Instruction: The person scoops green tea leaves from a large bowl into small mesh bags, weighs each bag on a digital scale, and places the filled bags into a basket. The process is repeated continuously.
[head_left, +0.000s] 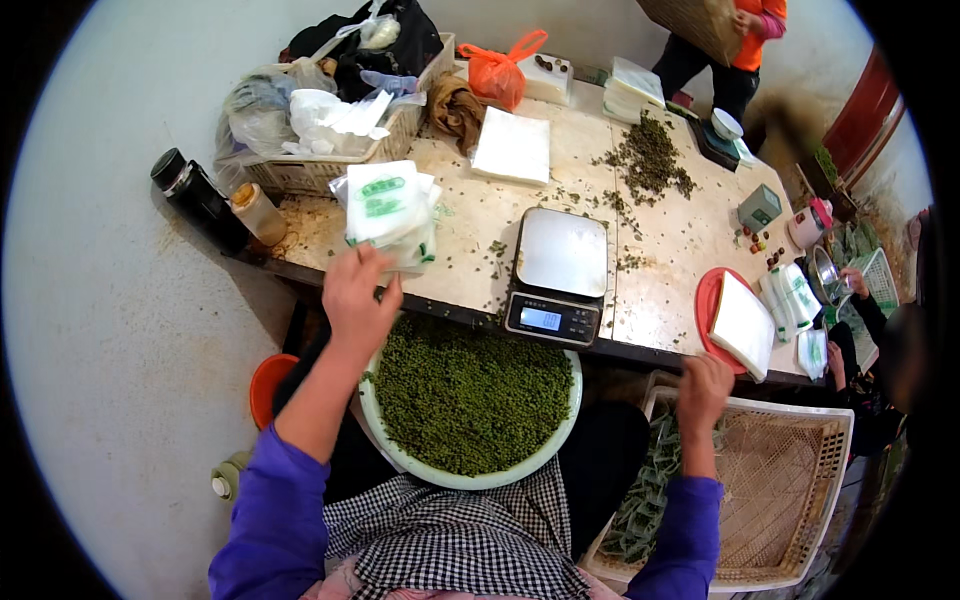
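Between the basin point(470, 400) of green bits and the table point(660, 290) sits a scale point(555, 275). Left hand point(358, 300) pinches a white bag off the stack point(390, 215); right hand point(703, 385), loosely curled and holding nothing, rests on the basket point(790, 480) rim.

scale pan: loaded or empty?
Empty. The scale shows a bare pale pan with nothing on it; its display is lit. Left hand is at the stack of bags, not the pan.

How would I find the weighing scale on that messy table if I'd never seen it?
Start at the big round white basin of small green bits on the person's lap. Just above it, at the table's near edge, sits the scale. It is the only thing with a bare, shiny square plate on top and a small lit screen in front.
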